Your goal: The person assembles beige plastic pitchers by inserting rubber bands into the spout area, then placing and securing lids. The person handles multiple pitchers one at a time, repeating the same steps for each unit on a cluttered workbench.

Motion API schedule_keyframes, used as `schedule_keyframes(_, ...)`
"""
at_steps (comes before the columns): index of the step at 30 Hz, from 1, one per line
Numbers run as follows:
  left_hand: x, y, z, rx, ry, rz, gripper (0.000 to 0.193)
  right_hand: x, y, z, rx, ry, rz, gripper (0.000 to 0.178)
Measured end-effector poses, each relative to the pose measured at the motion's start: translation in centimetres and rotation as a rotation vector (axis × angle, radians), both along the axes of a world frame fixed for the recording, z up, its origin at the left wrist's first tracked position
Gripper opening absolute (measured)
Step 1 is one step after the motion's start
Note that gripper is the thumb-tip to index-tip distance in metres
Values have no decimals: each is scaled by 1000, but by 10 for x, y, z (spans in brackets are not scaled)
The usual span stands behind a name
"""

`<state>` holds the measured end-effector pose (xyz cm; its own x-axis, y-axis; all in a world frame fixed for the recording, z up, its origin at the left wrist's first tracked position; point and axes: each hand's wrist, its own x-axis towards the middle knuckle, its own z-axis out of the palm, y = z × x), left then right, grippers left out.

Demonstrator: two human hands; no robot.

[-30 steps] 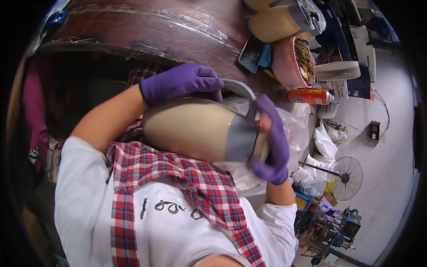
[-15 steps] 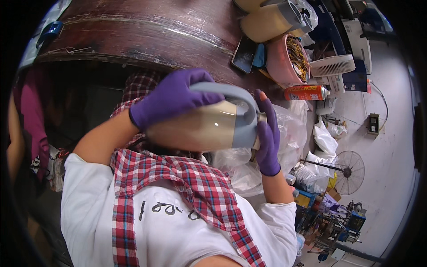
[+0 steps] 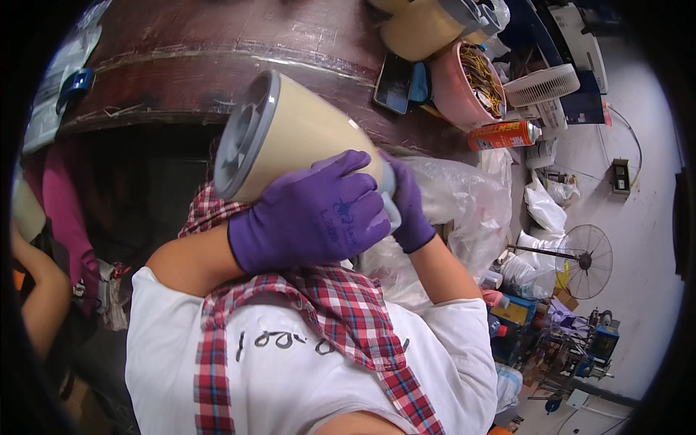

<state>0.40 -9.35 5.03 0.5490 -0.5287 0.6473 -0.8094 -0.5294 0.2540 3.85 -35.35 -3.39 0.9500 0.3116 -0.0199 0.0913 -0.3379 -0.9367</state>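
I hold a beige thermos jug (image 3: pixel 312 130) with a grey base and grey top, tilted on its side over my lap. Its ridged grey underside faces the upper left. My left hand (image 3: pixel 315 217), in a purple glove, is closed around the upper part by the grey handle (image 3: pixel 391 210), only a bit of which shows. Behind it, my right hand (image 3: pixel 409 206), gloved alike, grips the top end of the jug; most of its fingers are hidden.
Ahead lies a dark red-brown table (image 3: pixel 174 72). On its right are more beige jugs (image 3: pixel 420 32), a phone (image 3: pixel 393 83), a pink bucket (image 3: pixel 453 83) of wires, a red spray can (image 3: pixel 504 135) and a white fan (image 3: pixel 542 88). Clear plastic bags (image 3: pixel 464 203) lie right. Another person's arm (image 3: pixel 47 283) shows left.
The jug has turned so that its base swings up and toward the table, showing the underside. My left hand has moved right and down along it, and my right hand has gone partly behind.
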Motion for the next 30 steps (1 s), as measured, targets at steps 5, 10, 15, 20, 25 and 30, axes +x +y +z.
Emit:
schedule_keyframes(5,18,59,-2,-650,1018,132,32,1,35,54,333,-27,95,52)
schedule_keyframes(10,8,67,-14,-877,1380,14,33,0,34,97,147,-817,557,45)
schedule_keyframes(15,-37,19,-4,-252,267,104,41,14,36,48,129,-399,-52,36)
schedule_keyframes(20,-12,10,2,-239,330,93,33,40,33,40,306,-110,-97,35)
schedule_keyframes(25,28,49,-5,-879,371,107,37,130,-34,94,236,-393,-448,27)
schedule_keyframes(30,64,63,-59,-1110,491,103,26,234,-181,87,-811,-655,-592,38)
